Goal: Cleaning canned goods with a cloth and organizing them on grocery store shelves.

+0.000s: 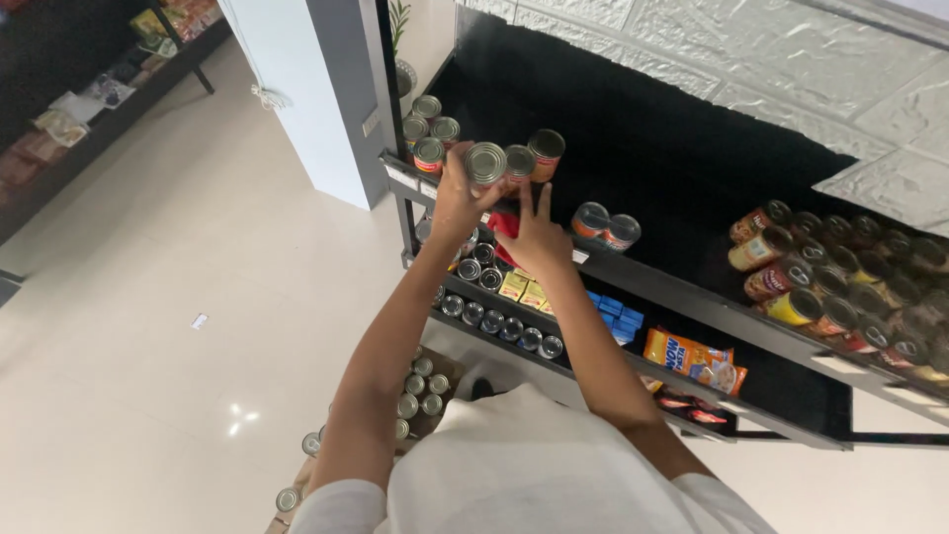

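Silver-topped round tin cans with red-orange labels (504, 163) stand on the black metal shelf (672, 168) at upper centre. Lower right, a bright orange snack packet (692, 358) lies beside small blue boxes (618, 314) and yellow cartons (524, 288). The glossy floor tiles (178, 326) at left are cream.

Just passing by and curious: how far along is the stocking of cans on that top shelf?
Four cans already stand at the top shelf's left end. The left hand holds a can at the shelf edge, and the right hand touches the cans beside it. More loose cans wait in a box on the floor.
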